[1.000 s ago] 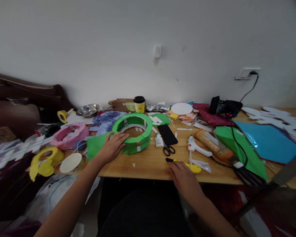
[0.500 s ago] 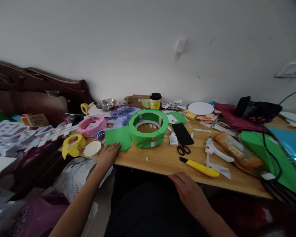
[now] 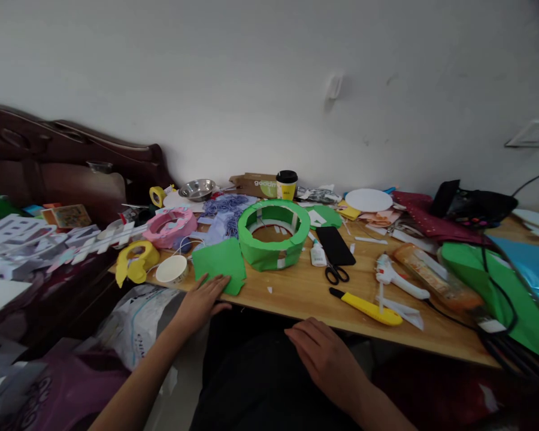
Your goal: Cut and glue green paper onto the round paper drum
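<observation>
My left hand [image 3: 204, 301] lies on the near corner of a green sheet [image 3: 218, 261], its fingers stretched out on top and its thumb apart by the table's front edge. To the right of the sheet stands a green ring [image 3: 273, 254] with a hollow middle and a rough rim. Over my lap, just off the front edge, my right hand [image 3: 321, 353] has its fingers extended and holds nothing visible. A paper cup [image 3: 172, 270] and a yellow ring-shaped piece [image 3: 137, 262] are left of the sheet.
Right of the ring lie a glue bottle [image 3: 318, 256], a black phone [image 3: 336, 245], scissors [image 3: 336, 274], a yellow cutter [image 3: 368, 307] and a corded glue gun [image 3: 399, 278]. Behind are a metal bowl [image 3: 197, 190], a lidded cup [image 3: 286, 187] and a pink ring [image 3: 170, 228].
The green sheet has slid toward the front edge under my left hand, and its thumb has spread out. My right hand has shifted left over my lap.
</observation>
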Demonstrator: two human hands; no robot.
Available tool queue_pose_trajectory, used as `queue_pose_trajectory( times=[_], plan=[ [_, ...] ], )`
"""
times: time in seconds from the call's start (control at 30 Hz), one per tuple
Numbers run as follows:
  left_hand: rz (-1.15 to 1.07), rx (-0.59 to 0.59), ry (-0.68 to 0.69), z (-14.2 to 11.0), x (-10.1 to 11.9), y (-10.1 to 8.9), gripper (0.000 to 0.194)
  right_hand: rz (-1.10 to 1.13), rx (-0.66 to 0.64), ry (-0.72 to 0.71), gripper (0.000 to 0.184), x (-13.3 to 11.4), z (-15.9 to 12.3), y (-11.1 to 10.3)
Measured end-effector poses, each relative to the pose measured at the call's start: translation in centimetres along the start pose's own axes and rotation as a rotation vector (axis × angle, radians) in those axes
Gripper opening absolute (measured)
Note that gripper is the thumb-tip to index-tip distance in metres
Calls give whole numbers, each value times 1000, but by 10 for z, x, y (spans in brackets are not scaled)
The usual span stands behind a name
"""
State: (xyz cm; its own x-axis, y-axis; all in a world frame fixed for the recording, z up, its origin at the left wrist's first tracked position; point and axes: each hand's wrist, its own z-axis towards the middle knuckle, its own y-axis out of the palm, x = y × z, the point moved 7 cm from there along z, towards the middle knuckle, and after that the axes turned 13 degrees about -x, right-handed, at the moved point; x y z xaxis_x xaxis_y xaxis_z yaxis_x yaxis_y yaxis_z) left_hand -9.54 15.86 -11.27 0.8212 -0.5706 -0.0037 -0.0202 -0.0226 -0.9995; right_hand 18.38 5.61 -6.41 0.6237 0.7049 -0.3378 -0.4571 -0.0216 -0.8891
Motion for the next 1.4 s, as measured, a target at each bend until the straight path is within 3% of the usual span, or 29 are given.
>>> queue_pose_trajectory(
  times=[0.13, 0.4, 0.57, 0.63, 0.73, 0.8, 0.83, 0.87, 0.97, 1.0, 1.07, 1.17, 1.3, 1.4],
  plan=[
    [-46, 101, 75, -18, 9, 11, 42, 43, 13, -49, 28, -8, 16, 2],
    [-268, 246, -17, -21, -15, 18, 32, 112, 28, -130, 28, -14, 65, 20],
    [-552, 518, -230, -33, -37, -8, 28, 280, 100, -101, 31, -9, 81, 20],
    [-648, 558, -287, -35, -40, -19, 28, 382, 164, -49, 33, -4, 84, 17],
    [-729, 622, -408, -41, -29, -37, 31, 509, 240, 29, 38, -1, 87, 8],
    [-797, 685, -513, -48, -8, -49, 33, 602, 258, 49, 51, -4, 85, 1],
    [-834, 673, -498, -46, 9, -55, 32, 661, 264, 56, 56, -6, 83, -3],
    [-881, 573, -403, -38, 31, -61, 29, 729, 276, 66, 53, -7, 79, -7],
    [-963, 337, -18, -11, 92, -87, 23, 887, 393, 159, 14, -2, 56, -19],
    [-945, 287, 42, -2, 102, -97, 22, 905, 441, 210, 12, 3, 46, -22],
    [-874, 275, 108, 19, 104, -119, 27, 896, 499, 323, 17, 16, 25, -24],
    [-658, 279, 177, 69, 85, -148, 34, 877, 520, 451, 22, 42, 4, -22],
    [-600, -106, 254, 155, 66, -142, 41, 916, 660, 540, 28, 83, -3, -24],
    [-623, -227, 279, 192, 61, -136, 38, 872, 705, 542, 27, 106, 10, -32]
  ],
)
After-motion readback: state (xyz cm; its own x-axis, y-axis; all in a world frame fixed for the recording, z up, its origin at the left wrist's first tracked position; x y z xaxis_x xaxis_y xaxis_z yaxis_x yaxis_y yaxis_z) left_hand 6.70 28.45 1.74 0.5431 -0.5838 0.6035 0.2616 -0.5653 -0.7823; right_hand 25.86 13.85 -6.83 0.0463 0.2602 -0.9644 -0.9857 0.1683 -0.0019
